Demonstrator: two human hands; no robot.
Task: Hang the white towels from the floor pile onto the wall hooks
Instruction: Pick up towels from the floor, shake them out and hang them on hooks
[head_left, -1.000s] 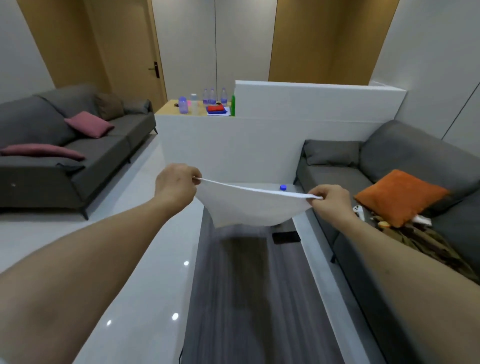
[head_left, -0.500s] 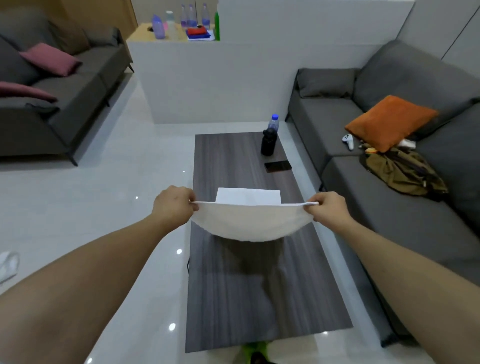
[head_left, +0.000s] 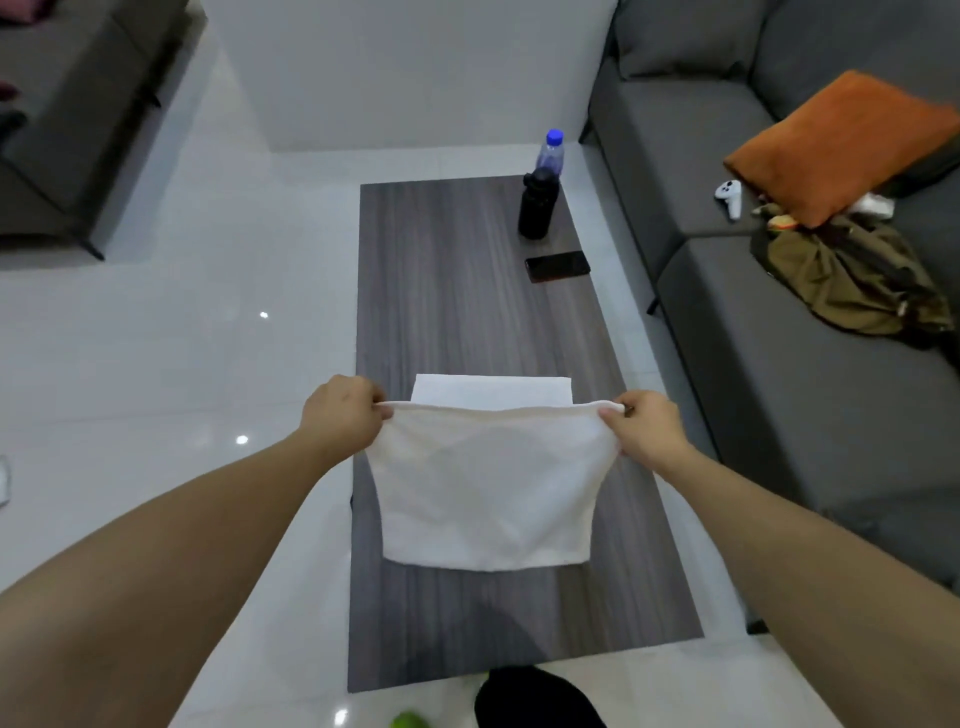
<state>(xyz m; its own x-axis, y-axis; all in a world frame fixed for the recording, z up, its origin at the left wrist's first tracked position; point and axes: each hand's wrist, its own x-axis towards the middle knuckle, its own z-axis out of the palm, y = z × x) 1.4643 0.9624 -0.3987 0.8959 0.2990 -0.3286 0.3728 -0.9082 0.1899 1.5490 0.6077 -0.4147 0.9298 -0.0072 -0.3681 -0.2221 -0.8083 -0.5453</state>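
Both hands, left hand (head_left: 343, 410) and right hand (head_left: 647, 428), pinch the top corners of a white towel (head_left: 485, 488) hanging over a dark wood-grain table (head_left: 457, 291), a grey sofa (head_left: 779, 322) beside it on pale glossy floor (head_left: 182, 338)

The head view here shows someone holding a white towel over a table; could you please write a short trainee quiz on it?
1. True or false: the left hand and right hand each pinch a top corner of the held towel.
2. What lies on the wooden table just beyond the held towel? A) a folded white towel B) a book C) a plate
3. Fill in: the phone lies on the table next to the black ____.

Key: 1 true; 2 A, the folded white towel; 3 bottle.
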